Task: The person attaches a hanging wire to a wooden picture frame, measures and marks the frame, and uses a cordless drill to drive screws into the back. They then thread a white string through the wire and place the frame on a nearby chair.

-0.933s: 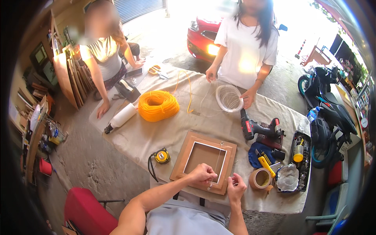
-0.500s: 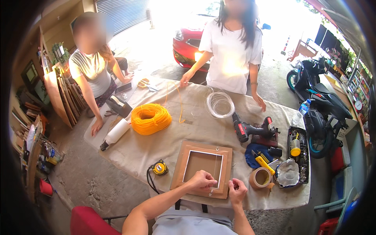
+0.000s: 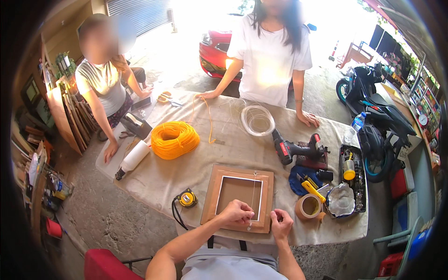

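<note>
In front of me a square brown picture frame (image 3: 210, 191) with a white inner edge lies on the cloth-covered table. A thin clear line (image 3: 254, 193) runs from a small fitting at its far side down to my left hand (image 3: 237, 211), whose thumb and fingers are pinched on the line over the frame's near part. Just beyond the frame's right side, my right hand (image 3: 281, 224) is also closed in a pinch. What it holds, if anything, is too fine to make out. A coil of clear line (image 3: 258, 120) rests toward the table's far side.
An orange rope coil (image 3: 175, 140), white roll (image 3: 135, 158) and tape measure (image 3: 187, 198) sit left. At right are a cordless drill (image 3: 294, 148), yellow cutter (image 3: 312, 190), brown tape roll (image 3: 309, 206) and toolbox (image 3: 353, 182). Two people stand at the far edges, hands on the table.
Both my hands keep their pinches near the frame, with only slight movement. The person in white has lowered one hand onto the table's far edge. The whole view has shifted slightly.
</note>
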